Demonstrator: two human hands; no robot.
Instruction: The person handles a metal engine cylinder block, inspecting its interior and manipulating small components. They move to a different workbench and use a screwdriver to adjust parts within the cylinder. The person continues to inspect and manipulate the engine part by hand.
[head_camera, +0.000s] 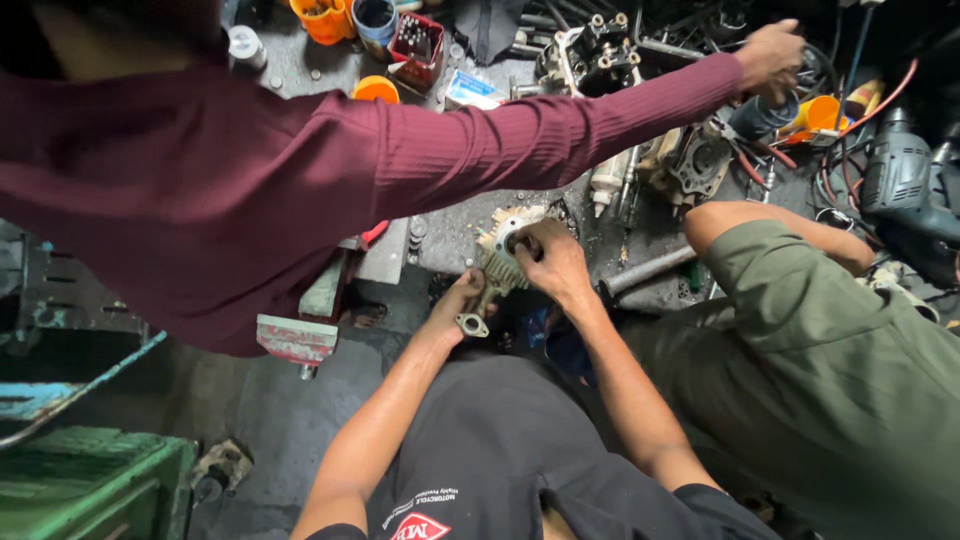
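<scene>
Gripping a finned metal engine part (497, 262) at the workbench edge (440, 245), the left hand (457, 305) wraps its lower flange from below while the right hand (552, 262) presses closed fingers on top; a co-worker's maroon sleeve (480, 150) reaches across above.

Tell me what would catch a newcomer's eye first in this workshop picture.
At centre, the left hand and right hand grip a finned metal engine part at the edge of a cluttered workbench. Across the top, a co-worker's maroon sleeve stretches to the far right, that hand among hoses and parts. Orange cups stand at top left, a drill at far right.
</scene>
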